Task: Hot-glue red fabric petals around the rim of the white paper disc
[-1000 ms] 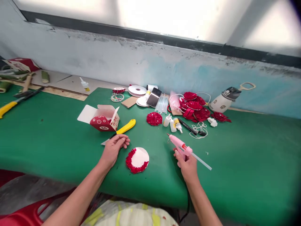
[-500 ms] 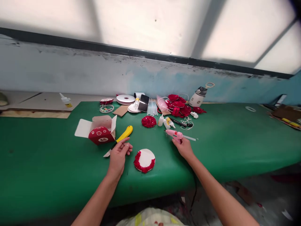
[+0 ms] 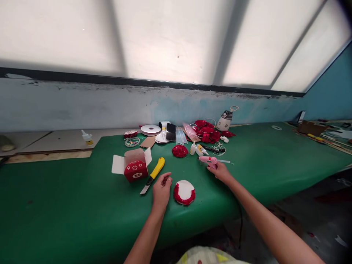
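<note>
My right hand [image 3: 220,172] is wrapped around the grip of a pink hot glue gun [image 3: 208,160], with a clear glue stick poking out of its back end. The gun's nozzle points left, low over the green table. My left hand [image 3: 161,189] hovers near the table with its fingers loosely bent and a gap between index finger and thumb; nothing shows in it. Just right of it lies a round white disc [image 3: 186,190], its lower rim edged in crumpled red material. A yellow-handled utility knife [image 3: 157,168] with its blade out lies to its left.
An open red box [image 3: 136,171] stands left of the knife. Beyond sit a red textured disc [image 3: 180,151], small glue bottles [image 3: 199,150], glue sticks [image 3: 181,136], a phone [image 3: 171,132], a ribbon spool [image 3: 150,129], red pieces [image 3: 206,132] and a drink bottle [image 3: 224,121].
The view has shifted, so the tabletop items appear lower and most nearby ones farther right. My left hand's extended index finger has drawn in somewhat. My right hand keeps hold of the glue gun.
</note>
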### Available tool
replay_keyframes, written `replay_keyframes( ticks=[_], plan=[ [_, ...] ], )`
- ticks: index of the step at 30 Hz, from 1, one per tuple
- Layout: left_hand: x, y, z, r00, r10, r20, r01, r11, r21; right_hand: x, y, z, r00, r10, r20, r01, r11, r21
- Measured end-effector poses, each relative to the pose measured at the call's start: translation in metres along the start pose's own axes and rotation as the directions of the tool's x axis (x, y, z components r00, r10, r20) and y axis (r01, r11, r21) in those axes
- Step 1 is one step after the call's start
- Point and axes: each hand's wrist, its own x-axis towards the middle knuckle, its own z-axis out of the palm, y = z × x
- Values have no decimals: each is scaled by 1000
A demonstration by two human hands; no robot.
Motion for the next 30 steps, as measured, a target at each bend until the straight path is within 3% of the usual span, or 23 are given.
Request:
replay_keyframes(
  ticks=[5, 9, 12, 17, 20, 26, 30],
  plan=[
    [0, -5, -1, 1000, 29, -2, -29, 998, 55, -5, -8, -3, 998, 46, 49, -49, 995, 82],
    [0, -6, -2, 999, 47, -4, -47, 995, 87, -19, -16, -17, 998, 11, 55, -21, 982, 188],
    [0, -7, -3, 998, 59, 1, -59, 992, 108, -40, -15, -34, 998, -18, -52, 30, 967, 254],
    [0, -8, -5, 997, 72, 21, -74, 989, 131, -86, -18, -53, 959, -12, -282, 94, 955, 281],
    [1, -7, -5, 996, 81, 34, -85, 986, 142, -106, -34, -43, 970, -73, -233, 149, 933, 327],
    [-10, -1, 1, 993, 110, 43, -115, 979, 169, -114, -71, 7, 972, -217, -89, 235, 906, 353],
    [-27, 31, -19, 986, 167, 25, -168, 962, 216, -104, -77, 33, 950, -311, 11, 292, 902, 319]
  ],
)
